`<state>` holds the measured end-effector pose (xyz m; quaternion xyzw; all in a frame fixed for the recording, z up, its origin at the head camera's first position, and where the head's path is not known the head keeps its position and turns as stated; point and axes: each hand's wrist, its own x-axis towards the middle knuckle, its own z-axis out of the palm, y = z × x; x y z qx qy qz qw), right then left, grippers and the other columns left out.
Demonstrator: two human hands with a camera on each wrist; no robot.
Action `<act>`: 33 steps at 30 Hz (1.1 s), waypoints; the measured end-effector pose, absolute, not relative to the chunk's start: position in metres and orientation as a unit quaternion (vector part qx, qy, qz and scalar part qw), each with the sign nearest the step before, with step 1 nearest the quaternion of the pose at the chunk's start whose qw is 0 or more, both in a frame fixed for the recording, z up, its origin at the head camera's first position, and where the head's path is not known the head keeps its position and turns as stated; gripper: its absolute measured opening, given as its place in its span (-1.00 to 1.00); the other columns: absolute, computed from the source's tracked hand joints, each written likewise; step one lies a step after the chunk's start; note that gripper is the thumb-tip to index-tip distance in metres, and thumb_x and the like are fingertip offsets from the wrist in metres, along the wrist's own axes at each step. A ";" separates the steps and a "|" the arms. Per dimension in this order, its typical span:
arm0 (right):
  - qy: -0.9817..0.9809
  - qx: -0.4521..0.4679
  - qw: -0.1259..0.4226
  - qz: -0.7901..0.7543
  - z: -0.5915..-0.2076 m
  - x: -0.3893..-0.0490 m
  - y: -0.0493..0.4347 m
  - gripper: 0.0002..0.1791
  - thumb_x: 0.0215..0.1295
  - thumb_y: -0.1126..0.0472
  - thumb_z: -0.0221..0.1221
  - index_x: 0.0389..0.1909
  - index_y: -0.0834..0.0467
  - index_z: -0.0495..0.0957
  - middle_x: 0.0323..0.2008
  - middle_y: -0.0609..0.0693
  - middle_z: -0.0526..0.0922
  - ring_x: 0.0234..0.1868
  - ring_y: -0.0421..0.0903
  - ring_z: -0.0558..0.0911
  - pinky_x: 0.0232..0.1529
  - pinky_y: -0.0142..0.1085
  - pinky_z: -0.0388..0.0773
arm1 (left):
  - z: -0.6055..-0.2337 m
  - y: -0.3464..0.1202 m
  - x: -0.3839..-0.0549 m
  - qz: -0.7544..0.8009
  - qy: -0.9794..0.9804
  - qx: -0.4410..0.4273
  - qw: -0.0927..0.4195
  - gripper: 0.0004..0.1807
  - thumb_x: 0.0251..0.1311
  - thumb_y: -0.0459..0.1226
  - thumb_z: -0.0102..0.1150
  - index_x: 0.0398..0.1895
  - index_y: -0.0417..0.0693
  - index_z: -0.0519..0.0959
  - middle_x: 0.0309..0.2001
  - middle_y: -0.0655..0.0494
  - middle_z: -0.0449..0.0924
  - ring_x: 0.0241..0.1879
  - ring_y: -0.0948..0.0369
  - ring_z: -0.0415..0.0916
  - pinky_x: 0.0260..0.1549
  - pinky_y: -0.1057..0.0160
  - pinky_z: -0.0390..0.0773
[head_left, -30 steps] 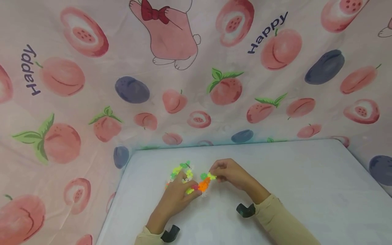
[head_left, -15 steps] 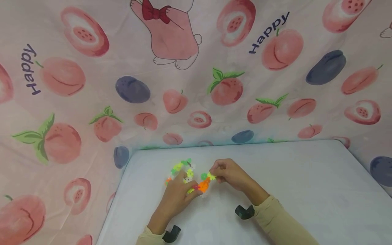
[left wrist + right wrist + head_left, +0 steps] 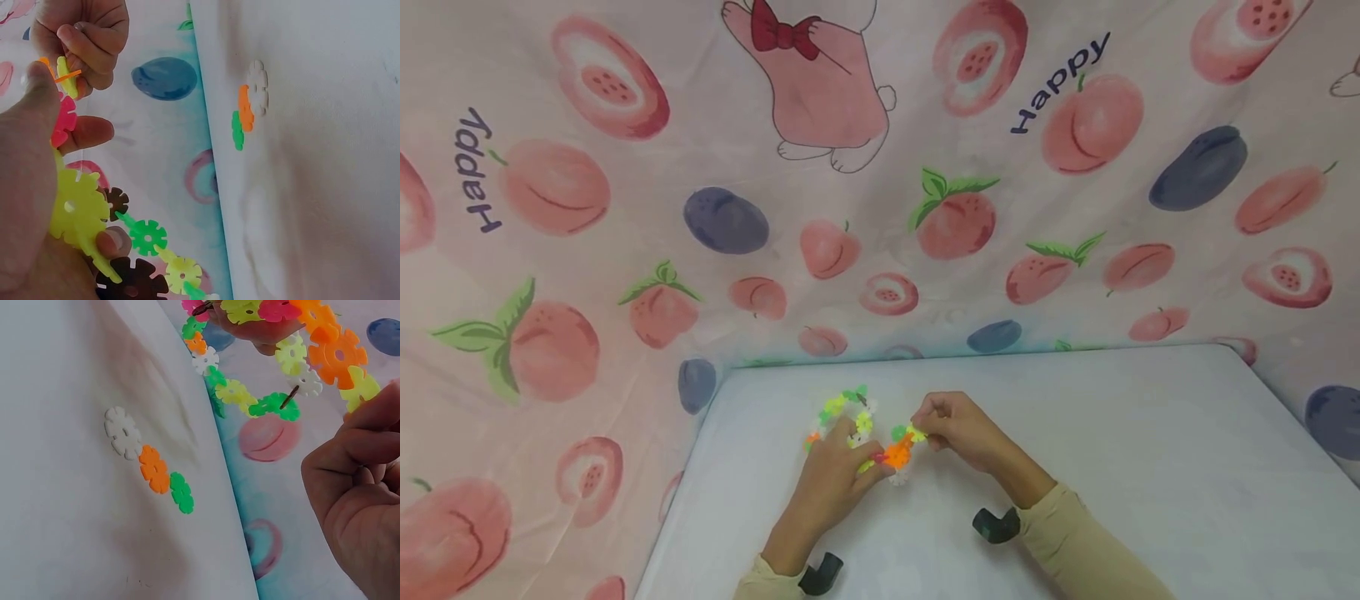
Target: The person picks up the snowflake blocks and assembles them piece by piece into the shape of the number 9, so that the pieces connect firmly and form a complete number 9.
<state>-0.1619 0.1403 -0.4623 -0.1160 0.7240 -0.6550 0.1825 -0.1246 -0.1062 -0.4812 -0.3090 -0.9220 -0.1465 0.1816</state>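
Note:
Coloured plastic snowflake discs, slotted together, form a curved chain (image 3: 835, 406) that my left hand (image 3: 831, 483) holds up. Its thumb and fingers pinch the chain near a pink disc (image 3: 64, 122). Beyond the pink one, an orange disc (image 3: 338, 356) bridges the space between my two hands. My right hand (image 3: 958, 427) pinches a small yellow disc (image 3: 360, 389) set crosswise in the orange end. In the left wrist view, a large yellow disc (image 3: 78, 206) and a dark brown disc (image 3: 132, 279) hang near the left palm. Fingers partly hide the chain's middle.
Loose on the white tabletop (image 3: 1112, 450) lie a white disc (image 3: 123, 432), an orange disc (image 3: 154, 469) and a green disc (image 3: 182, 492), in a row. A fruit-printed cloth (image 3: 865, 208) rises behind the table. Black curved pieces (image 3: 996, 525) sit at both wrists.
Both hands keep their grips almost in place. The chain's loop has shifted slightly upward and the right forearm a little to the left.

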 end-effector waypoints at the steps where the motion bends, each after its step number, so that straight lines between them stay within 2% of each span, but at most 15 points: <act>1: 0.724 -0.114 0.183 -0.655 -0.463 -0.162 0.140 -0.76 0.42 0.23 0.21 -0.29 0.38 0.54 -0.56 0.01 0.44 -0.57 -0.10 0.39 -0.46 -0.37 0.44 | -0.481 -0.106 -0.125 -0.150 -0.921 -0.310 0.182 -0.63 0.14 0.27 0.24 -0.28 0.25 0.66 -0.32 0.15 0.25 -0.47 0.32 0.05 -0.47 0.43 0.02; 6: 0.722 -0.098 0.192 -0.657 -0.466 -0.162 0.139 -0.77 0.42 0.21 0.21 -0.29 0.35 0.55 -0.53 -0.01 0.46 -0.57 -0.11 0.40 -0.42 -0.36 0.45 | -0.482 -0.104 -0.124 -0.168 -0.922 -0.309 0.163 -0.68 0.07 0.17 0.39 -0.35 0.22 0.62 -0.32 0.14 0.23 -0.48 0.31 0.05 -0.50 0.42 0.02; 14: 0.725 -0.075 0.202 -0.655 -0.478 -0.168 0.137 -0.78 0.44 0.17 0.20 -0.24 0.28 0.61 -0.42 -0.01 0.52 -0.52 -0.10 0.43 -0.39 -0.35 0.45 | -0.482 -0.105 -0.122 -0.165 -0.930 -0.300 0.135 -0.67 0.12 0.19 0.35 -0.38 0.21 0.60 -0.28 0.12 0.27 -0.50 0.33 0.09 -0.53 0.44 0.09; 22: 0.791 -0.019 0.158 -0.591 -0.499 -0.182 0.136 -0.73 0.50 0.04 0.14 -0.13 0.12 0.72 -0.49 0.04 0.51 -0.45 -0.04 0.46 -0.34 -0.26 0.47 | -0.482 -0.111 -0.122 -0.161 -0.932 -0.296 0.137 -0.69 0.11 0.17 0.38 -0.37 0.20 0.63 -0.29 0.12 0.31 -0.49 0.32 0.12 -0.53 0.44 0.14; 26: 0.841 -0.011 0.131 -0.524 -0.507 -0.187 0.130 -0.80 0.42 0.01 0.22 -0.16 0.00 0.74 -0.34 -0.03 0.65 -0.31 -0.06 0.56 -0.21 -0.20 0.57 | -0.482 -0.115 -0.122 -0.156 -0.935 -0.286 0.142 -0.69 0.08 0.16 0.41 -0.38 0.21 0.61 -0.29 0.12 0.31 -0.48 0.30 0.12 -0.53 0.43 0.14; 30: 0.889 -0.031 0.101 -0.445 -0.515 -0.190 0.122 -0.86 0.36 0.10 0.23 -0.18 -0.09 0.75 -0.19 -0.10 0.69 -0.16 -0.09 0.59 -0.03 -0.07 0.62 | -0.481 -0.118 -0.122 -0.158 -0.937 -0.278 0.138 -0.68 0.09 0.16 0.40 -0.38 0.22 0.60 -0.27 0.10 0.32 -0.47 0.29 0.14 -0.53 0.41 0.15; 33: 0.910 -0.066 0.083 -0.402 -0.521 -0.193 0.117 -0.78 0.27 0.25 0.23 -0.15 -0.06 0.76 -0.21 -0.09 0.69 -0.15 -0.09 0.60 0.02 -0.03 0.61 | -0.481 -0.120 -0.121 -0.163 -0.938 -0.275 0.135 -0.69 0.09 0.16 0.40 -0.36 0.22 0.61 -0.24 0.07 0.34 -0.49 0.28 0.14 -0.53 0.41 0.16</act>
